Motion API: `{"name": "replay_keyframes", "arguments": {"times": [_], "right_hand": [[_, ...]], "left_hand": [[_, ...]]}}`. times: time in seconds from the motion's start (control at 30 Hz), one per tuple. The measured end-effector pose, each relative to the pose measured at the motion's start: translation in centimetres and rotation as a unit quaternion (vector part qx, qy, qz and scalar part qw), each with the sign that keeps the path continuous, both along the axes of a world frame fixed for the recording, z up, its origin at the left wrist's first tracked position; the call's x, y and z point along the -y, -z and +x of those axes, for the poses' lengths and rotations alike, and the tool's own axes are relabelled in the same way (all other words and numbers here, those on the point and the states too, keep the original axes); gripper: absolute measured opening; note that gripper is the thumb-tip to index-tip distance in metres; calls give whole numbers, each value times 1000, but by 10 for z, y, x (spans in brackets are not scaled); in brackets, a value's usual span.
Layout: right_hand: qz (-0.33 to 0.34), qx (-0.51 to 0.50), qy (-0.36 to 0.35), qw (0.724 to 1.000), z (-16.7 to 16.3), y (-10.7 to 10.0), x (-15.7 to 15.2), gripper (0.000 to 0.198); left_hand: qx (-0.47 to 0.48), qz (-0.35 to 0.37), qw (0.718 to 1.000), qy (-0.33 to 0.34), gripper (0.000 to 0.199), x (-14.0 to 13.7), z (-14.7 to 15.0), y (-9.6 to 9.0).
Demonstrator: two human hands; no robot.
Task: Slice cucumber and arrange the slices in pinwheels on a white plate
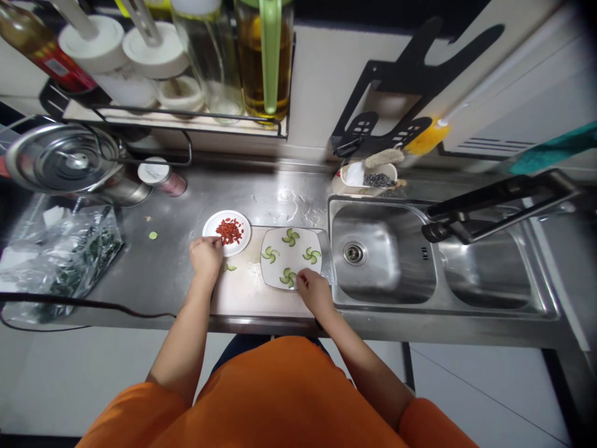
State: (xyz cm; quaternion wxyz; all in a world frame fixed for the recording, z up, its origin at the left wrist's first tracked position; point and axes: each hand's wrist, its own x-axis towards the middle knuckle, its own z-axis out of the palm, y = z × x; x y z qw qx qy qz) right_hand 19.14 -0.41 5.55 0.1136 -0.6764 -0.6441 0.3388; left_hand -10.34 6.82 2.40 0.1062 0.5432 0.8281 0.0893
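Note:
A square white plate (285,254) carries several pinwheels of green cucumber slices (290,237). My right hand (316,292) is at its lower right edge, fingers pinched together beside the nearest pinwheel; whatever is between the fingertips is too small to make out. To the left, a round white dish (212,225) holds a heap of red goji berries (229,231). Over that dish's lower left rim is my left hand (206,256), its fingers closed, and their contents are hidden. Loose cucumber slices (228,267) lie just below the dish on a pale cutting board (237,298).
A double steel sink (385,292) with a black faucet (485,199) is on the right. At left are a plastic bag of greens (88,249), a lidded pot (69,158) and a small jar (163,176). Bottles stand on a wall rack (186,121) above the counter.

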Motion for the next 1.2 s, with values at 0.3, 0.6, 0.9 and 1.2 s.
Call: {"name": "replay_keyframes", "arguments": {"times": [0.3,0.6,0.9,1.2], "right_hand": [[-2,-8,-8,1000,-2,0,-1,18],[-18,-2,-21,1000,-7,-1,-8,15],[-12,14,-48,999,-22,5,-22,15],[-5,15,-63,998,-28,10,-21,16]], "left_hand": [[51,34,998,-34,31,3,4,-17],[281,15,958,45,20,31,74,-37],[220,14,964,146,18,33,110,-17],[158,26,976,148,18,34,114,-8]]}}
